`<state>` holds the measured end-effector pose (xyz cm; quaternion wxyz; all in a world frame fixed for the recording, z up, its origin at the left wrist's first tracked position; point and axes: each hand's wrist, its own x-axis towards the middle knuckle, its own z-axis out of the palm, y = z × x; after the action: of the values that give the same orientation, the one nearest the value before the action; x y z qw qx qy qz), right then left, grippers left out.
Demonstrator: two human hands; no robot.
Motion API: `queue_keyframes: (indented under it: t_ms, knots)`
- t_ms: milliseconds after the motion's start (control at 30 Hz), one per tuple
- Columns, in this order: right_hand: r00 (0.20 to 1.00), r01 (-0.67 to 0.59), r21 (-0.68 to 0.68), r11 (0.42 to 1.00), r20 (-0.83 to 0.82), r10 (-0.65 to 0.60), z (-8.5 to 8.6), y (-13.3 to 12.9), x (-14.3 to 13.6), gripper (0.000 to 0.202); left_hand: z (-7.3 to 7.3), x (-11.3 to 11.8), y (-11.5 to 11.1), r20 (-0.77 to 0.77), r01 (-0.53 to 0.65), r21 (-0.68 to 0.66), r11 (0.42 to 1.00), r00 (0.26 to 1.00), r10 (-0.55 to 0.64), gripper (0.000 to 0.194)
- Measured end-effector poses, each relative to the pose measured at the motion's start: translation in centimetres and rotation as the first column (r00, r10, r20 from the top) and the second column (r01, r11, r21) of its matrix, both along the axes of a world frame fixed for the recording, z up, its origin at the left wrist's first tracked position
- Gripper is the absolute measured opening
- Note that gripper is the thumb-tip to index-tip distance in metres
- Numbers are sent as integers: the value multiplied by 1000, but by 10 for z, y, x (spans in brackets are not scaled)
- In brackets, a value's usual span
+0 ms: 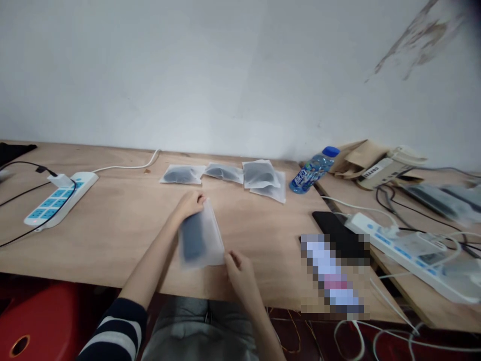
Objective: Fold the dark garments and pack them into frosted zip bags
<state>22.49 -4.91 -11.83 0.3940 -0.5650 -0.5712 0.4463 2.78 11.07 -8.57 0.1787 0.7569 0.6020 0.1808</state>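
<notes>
A frosted zip bag (213, 240) with a dark, flat item inside is held between my two hands, just above or on the wooden table (124, 225). My left hand (192, 204) pinches its far corner. At the near right corner, my right hand (240, 271) has thumb and fingers closed on the bag. Beyond it lie several similar frosted bags with dark contents: a left one (182, 174), a middle one (224, 172) and an overlapping pair (261, 175) on the right. What exactly the bags contain cannot be made out.
A blue-capped bottle (313, 170) stands tilted-looking at right, near a cup (387, 168) and paper bag (355, 158). Power strips lie left (62, 200) and right (409, 255) with cables. A blurred-out phone (332, 276) lies near a black object (338, 230). A red stool (41, 321) is below left.
</notes>
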Motion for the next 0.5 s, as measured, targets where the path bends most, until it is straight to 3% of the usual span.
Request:
queue_keyframes:
  t_ms: [133,267,400,500]
  knots:
    - [997,71,-42,997,7,-71,17,15,32,30,6,-16,-24,-60,-144,2,990,988,144,22]
    - [985,133,20,991,106,-134,30,45,50,30,4,-21,-63,-116,-299,-10,954,948,296,25]
    - [890,306,237,922,272,-365,27,58,46,36,2,-25,-101,-158,-448,10,894,882,444,28]
    - [896,208,356,911,303,-324,17,49,25,38,-1,-17,-121,-138,-448,81,890,879,455,33]
